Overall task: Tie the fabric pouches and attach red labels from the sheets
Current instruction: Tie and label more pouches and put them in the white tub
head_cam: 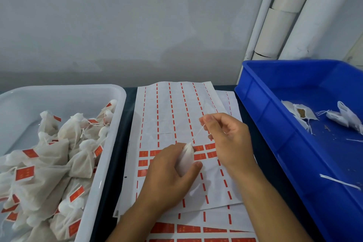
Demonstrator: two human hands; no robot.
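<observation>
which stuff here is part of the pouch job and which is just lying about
In the job:
- pouch held by left hand
- drawstring pinched by right hand
- label sheet
- white tray of labelled pouches
- blue crate of untied pouches

Lying about:
- white pipes

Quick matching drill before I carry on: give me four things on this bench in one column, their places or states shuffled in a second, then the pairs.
Things:
1. pouch
2. drawstring
3. white tub
4. blue crate

States:
A. pinched by the right hand, pulled taut
B. holds a few untied pouches and loose strings
C. gripped by the left hand over the label sheet
D. piled with tied, red-labelled pouches

Pairs: 1-C, 2-A, 3-D, 4-B
</observation>
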